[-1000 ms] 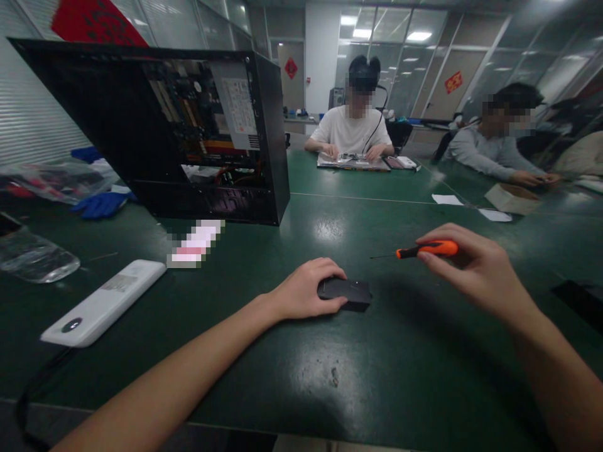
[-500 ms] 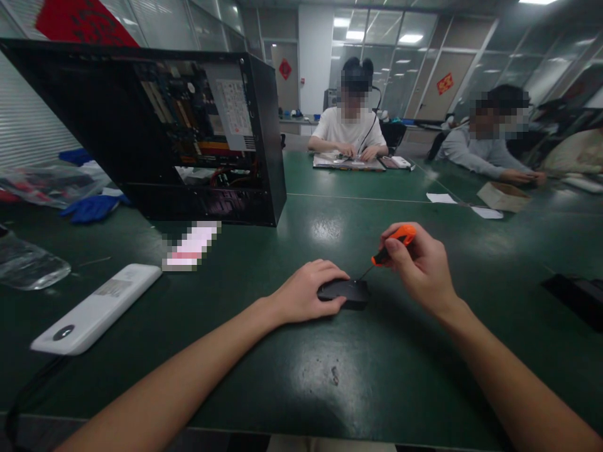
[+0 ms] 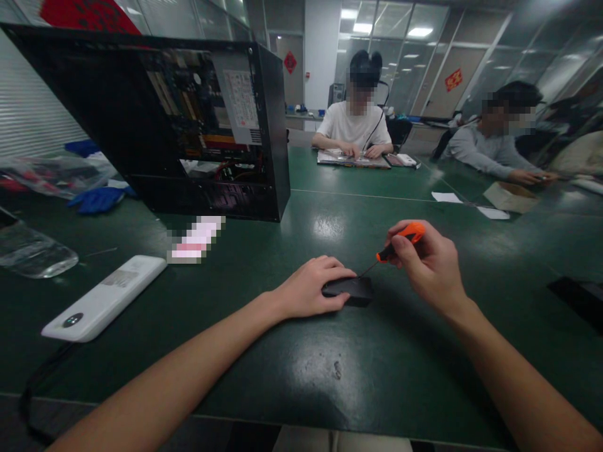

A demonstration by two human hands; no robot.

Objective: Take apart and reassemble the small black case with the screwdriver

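A small black box-shaped device [image 3: 358, 292] lies on the green table, its exact kind unclear. My left hand [image 3: 316, 287] grips it from the left, fingers over the far side and thumb along the near side. In my right hand [image 3: 426, 257] is a screwdriver [image 3: 411, 235] with an orange and black handle, held at a slant. Its thin shaft points down and left, and the tip meets the far upper edge of the black device. Whether the tip sits in a screw is too small to tell.
An open black computer case [image 3: 264, 132] stands at the back left. Nearer me lie a white power bank-like device [image 3: 106, 298], a clear bottle [image 3: 35, 248] and blue gloves [image 3: 97, 199]. A black object [image 3: 577, 298] is at the right. Across the table a person [image 3: 358, 125] works; a cardboard box [image 3: 511, 196] stands farther right.
The view has shifted slightly, so everything sits a little to the right. My right hand has tilted the screwdriver a bit lower; both hands keep their holds.
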